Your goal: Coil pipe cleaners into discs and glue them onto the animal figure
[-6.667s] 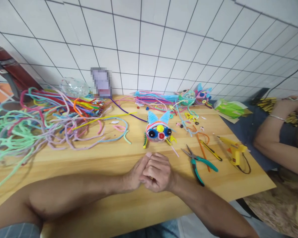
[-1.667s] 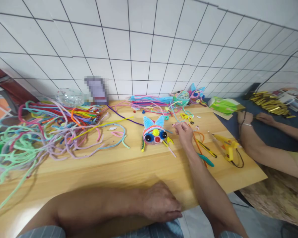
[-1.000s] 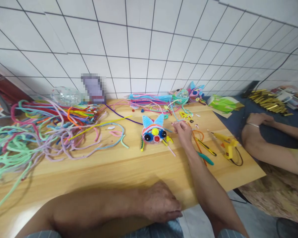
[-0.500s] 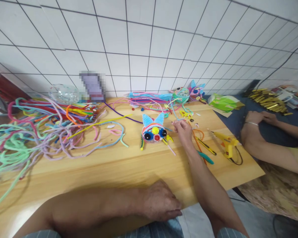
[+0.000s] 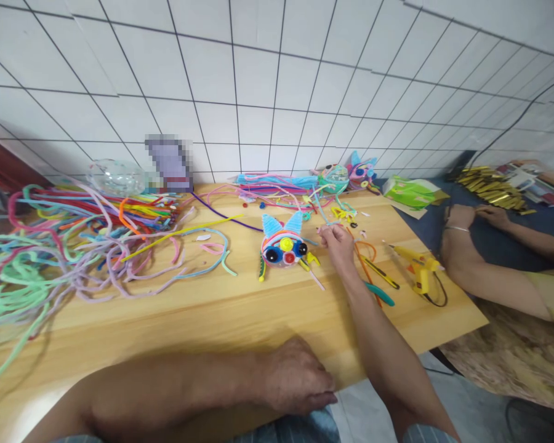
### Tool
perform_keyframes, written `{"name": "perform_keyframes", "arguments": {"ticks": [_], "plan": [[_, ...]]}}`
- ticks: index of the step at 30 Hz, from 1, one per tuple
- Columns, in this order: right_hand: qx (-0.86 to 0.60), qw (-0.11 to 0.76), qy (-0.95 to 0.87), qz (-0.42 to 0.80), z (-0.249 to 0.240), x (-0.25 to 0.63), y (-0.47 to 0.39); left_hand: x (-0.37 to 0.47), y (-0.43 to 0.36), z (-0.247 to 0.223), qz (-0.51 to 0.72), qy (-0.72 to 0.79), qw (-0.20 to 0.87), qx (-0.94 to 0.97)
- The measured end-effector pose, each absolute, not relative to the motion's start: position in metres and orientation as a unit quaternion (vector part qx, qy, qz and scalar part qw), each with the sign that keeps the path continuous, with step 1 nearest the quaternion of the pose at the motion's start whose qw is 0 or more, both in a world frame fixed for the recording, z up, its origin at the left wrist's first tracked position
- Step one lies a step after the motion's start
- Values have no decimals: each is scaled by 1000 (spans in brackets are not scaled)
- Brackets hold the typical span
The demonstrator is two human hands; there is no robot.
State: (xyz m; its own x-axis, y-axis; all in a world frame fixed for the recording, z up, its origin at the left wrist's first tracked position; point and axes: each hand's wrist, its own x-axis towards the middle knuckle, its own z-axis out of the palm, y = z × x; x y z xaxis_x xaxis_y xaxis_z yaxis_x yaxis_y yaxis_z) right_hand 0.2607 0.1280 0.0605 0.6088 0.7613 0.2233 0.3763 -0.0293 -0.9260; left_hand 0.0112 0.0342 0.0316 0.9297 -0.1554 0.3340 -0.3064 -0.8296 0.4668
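A round craft figure [image 5: 284,249] with light-blue ears, blue-and-black eyes, a yellow disc and a red disc stands on the wooden table. Just right of it, my right hand [image 5: 337,243] is closed with its fingertips pinched by a thin light-blue pipe cleaner [image 5: 322,208]; whatever lies between the fingertips is too small to make out. My left hand [image 5: 300,378] rests at the table's front edge with its fingers curled down, and its palm is hidden. A pale pink stick [image 5: 317,280] lies beside the figure.
Pipe cleaners [image 5: 78,246] are heaped at the left. On the right lie a yellow glue gun [image 5: 420,269], a yellow cutter [image 5: 381,272] and a teal tool [image 5: 379,294]. Another person's hands [image 5: 461,224] are beyond, near gold strips [image 5: 492,189]. Finished figures [image 5: 362,171] stand by the wall.
The view has shifted slightly. Both my hands keep nearly the same place and pose, and the figure has not visibly moved on the table.
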Motion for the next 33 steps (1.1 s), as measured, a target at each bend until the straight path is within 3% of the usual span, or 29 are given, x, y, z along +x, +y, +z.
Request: {"name": "perform_keyframes", "arguments": {"ticks": [33], "plan": [[-701,556,-413,170,63,259,127,13,35,37,119,-122,255,952]]}}
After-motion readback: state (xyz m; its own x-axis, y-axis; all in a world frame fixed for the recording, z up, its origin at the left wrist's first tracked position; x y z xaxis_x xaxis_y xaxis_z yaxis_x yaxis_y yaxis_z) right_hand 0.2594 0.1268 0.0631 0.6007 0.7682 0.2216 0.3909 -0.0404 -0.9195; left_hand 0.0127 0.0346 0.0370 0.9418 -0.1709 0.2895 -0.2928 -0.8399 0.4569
